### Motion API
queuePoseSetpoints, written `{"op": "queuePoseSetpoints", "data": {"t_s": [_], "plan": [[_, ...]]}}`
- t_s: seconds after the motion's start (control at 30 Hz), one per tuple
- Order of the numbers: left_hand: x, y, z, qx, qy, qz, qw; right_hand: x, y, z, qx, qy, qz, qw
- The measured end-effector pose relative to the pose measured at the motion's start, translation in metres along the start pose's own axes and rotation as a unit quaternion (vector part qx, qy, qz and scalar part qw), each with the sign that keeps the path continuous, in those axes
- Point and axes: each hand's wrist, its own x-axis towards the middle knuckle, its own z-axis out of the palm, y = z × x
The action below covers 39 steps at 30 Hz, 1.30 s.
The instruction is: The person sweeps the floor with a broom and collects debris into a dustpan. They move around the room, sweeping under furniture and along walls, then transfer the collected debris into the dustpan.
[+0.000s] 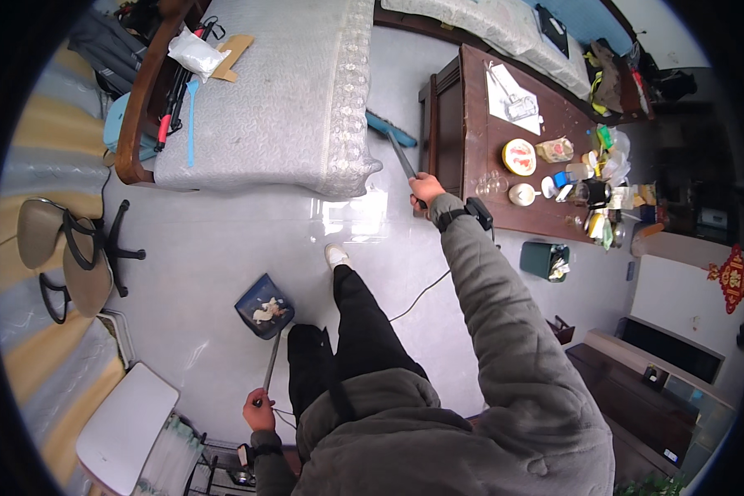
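My right hand (426,191) grips the dark handle of a broom (403,152). The broom's blue head (392,128) rests on the floor in the gap between the covered sofa and the wooden table; its left end touches or passes under the hanging cover, I cannot tell which. Down at my left side, my left hand (260,410) is closed around the upright handle of a dustpan (271,366). The dark blue pan (248,307) stands on the floor by my left foot. Crumpled pale scraps (269,310) lie inside it.
A sofa with a pale quilted cover (266,93) stands ahead on the left. The wooden table (477,118) bears cups, a bowl and bags. A green bin (536,259), a thin cable (431,288) and a swivel chair (87,266) are on the tiled floor (198,248).
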Motion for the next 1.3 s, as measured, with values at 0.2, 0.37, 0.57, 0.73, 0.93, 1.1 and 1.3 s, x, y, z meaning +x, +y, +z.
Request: {"op": "queuePoseSetpoints", "data": {"t_s": [0.2, 0.37, 0.57, 0.73, 0.93, 1.1, 1.3], "plan": [[-0.022, 0.022, 0.008, 0.048, -0.009, 0.055, 0.997, 0.029, 0.089, -0.023, -0.112, -0.012, 0.004, 0.994], [-0.013, 0.001, 0.008, 0.005, -0.005, 0.062, 0.998, -0.023, 0.189, -0.023, -0.194, 0.015, -0.011, 0.981], [0.005, -0.053, -0.011, 0.044, -0.028, 0.161, 0.986, -0.125, 0.277, 0.033, 0.001, -0.075, 0.076, 0.994], [-0.006, -0.094, -0.033, 0.035, -0.028, 0.131, 0.990, -0.214, 0.303, 0.110, 0.105, -0.132, 0.124, 0.978], [-0.003, -0.139, -0.045, 0.016, -0.017, 0.121, 0.992, -0.265, 0.325, 0.183, 0.117, -0.208, 0.171, 0.956], [-0.009, -0.175, -0.051, -0.022, 0.005, 0.113, 0.993, -0.280, 0.343, 0.222, -0.026, -0.353, 0.096, 0.930], [-0.028, -0.220, -0.057, -0.076, 0.019, 0.067, 0.995, -0.325, 0.284, 0.191, 0.000, -0.279, 0.134, 0.951]]}}
